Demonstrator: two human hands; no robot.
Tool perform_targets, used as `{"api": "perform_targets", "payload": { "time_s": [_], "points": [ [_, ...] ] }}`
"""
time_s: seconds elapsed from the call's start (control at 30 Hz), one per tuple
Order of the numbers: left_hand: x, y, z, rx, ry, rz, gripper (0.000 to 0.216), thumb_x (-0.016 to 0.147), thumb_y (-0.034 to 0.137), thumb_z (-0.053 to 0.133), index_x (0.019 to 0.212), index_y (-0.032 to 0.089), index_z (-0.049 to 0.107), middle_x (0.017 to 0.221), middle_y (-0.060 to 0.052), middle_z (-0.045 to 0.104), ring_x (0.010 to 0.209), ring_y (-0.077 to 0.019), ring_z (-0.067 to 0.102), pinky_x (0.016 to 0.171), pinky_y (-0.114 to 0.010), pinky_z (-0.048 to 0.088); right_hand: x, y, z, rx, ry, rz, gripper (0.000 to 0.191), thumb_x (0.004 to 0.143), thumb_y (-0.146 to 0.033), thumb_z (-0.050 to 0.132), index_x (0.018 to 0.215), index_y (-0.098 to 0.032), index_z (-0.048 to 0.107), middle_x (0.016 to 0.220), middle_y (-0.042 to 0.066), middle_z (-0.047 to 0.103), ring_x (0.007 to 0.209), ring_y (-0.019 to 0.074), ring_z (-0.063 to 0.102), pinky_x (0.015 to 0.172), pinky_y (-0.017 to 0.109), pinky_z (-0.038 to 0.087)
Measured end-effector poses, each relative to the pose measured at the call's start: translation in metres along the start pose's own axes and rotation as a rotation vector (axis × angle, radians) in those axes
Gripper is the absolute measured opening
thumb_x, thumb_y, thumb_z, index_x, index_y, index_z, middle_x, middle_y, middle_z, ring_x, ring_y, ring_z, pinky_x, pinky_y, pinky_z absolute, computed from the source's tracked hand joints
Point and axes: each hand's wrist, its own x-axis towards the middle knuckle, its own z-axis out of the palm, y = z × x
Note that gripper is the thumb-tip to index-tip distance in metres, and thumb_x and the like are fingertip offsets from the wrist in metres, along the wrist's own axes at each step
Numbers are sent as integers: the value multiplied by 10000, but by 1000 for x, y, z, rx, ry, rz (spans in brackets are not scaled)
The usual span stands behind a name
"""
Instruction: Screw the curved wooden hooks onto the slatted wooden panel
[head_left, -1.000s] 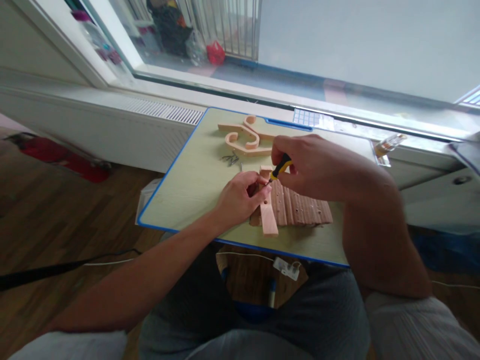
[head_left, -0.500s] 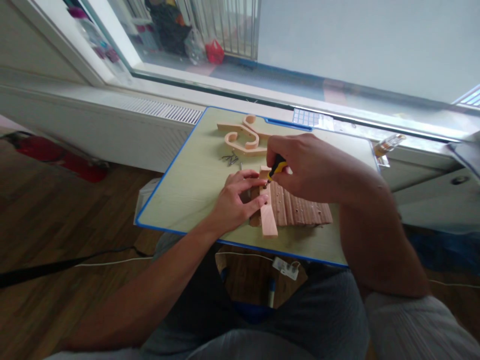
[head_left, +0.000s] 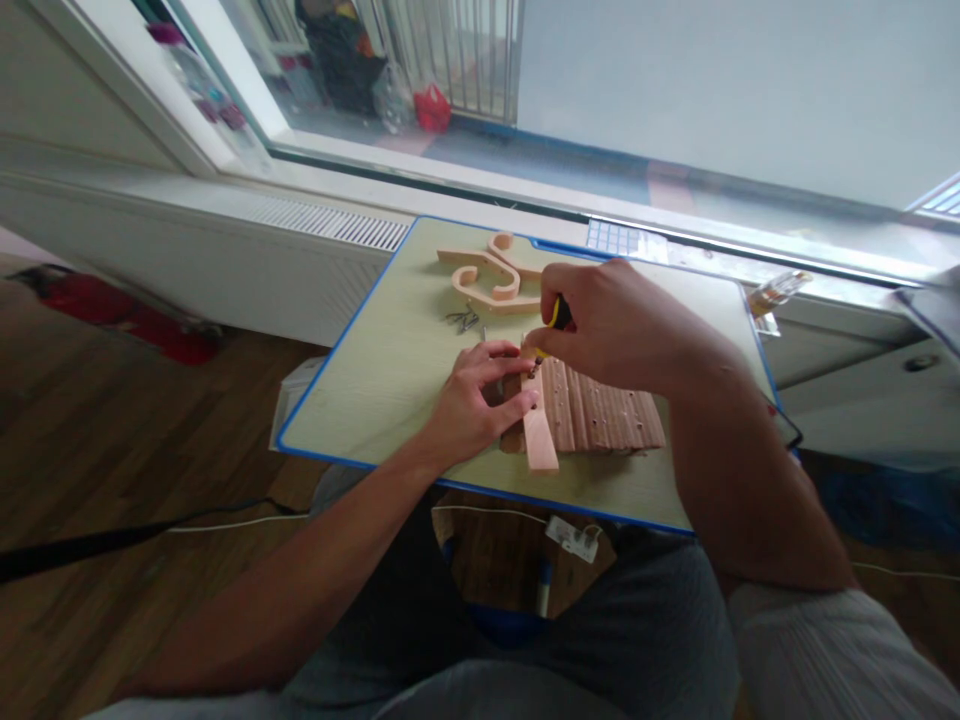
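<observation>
My right hand (head_left: 592, 320) is closed around a yellow and black screwdriver (head_left: 557, 318), partly hidden by the fingers. Its tip points down at a small dark screw (head_left: 534, 371) in a pale wooden piece (head_left: 540, 440). That piece lies on a brown corrugated cardboard pad (head_left: 596, 405) with several small holes. From the left, my left hand (head_left: 484, 390) presses its fingers and thumb on the wooden piece, either side of the screw. Beyond the hands lie curved wooden pieces (head_left: 491, 280) with hooked ends and a small heap of loose screws (head_left: 463, 318).
Everything rests on a pale blue-edged table (head_left: 375, 370) over my lap. A window sill and radiator (head_left: 330, 220) run behind it. An amber-and-clear bottle (head_left: 780, 290) is at the right edge. A red fire extinguisher (head_left: 127, 315) lies at left, and a power strip (head_left: 572, 538) sits below.
My right hand has turned on the screwdriver, its thumb now stretched farther left along the handle. The left hand and the wooden piece keep about the same place.
</observation>
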Motion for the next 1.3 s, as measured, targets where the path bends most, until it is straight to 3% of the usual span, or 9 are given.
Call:
{"api": "perform_targets", "payload": {
  "time_s": [0.23, 0.67, 0.93, 1.3],
  "points": [
    [0, -1, 0, -24, 1, 10, 241, 921, 284, 880, 1160, 267, 854, 1407, -107, 729, 1375, -308, 657, 1258, -610, 509, -5, 2, -6, 118, -60, -116, 205, 831, -188, 686, 1036, -195, 690, 947, 68, 737, 801, 191, 595, 713, 342, 410],
    [0, 0, 0, -24, 11, 11, 265, 918, 281, 872, 1182, 257, 864, 1397, -108, 731, 1360, -305, 653, 1252, -607, 509, -1, 0, -2, 16, 7, -22, 142, 888, -273, 662, 988, -200, 730, 805, 44, 679, 737, 188, 543, 698, 365, 331],
    [-1, -4, 1, -29, 21, 45, 267, 921, 298, 877, 1186, 270, 859, 1392, -102, 730, 1353, -301, 662, 1244, -614, 529, -4, 6, -4, 131, -45, -152, 255, 791, -154, 665, 1041, -200, 639, 986, 74, 730, 830, 189, 571, 738, 345, 395],
    [0, -2, 1, -129, -21, -22, 326, 916, 336, 870, 1228, 243, 861, 1522, -125, 735, 1451, -323, 681, 1305, -608, 514, -1, 5, -5, 56, -7, -105, 144, 822, -204, 694, 966, -196, 695, 825, 36, 688, 741, 171, 538, 722, 350, 368]
  ]
}}
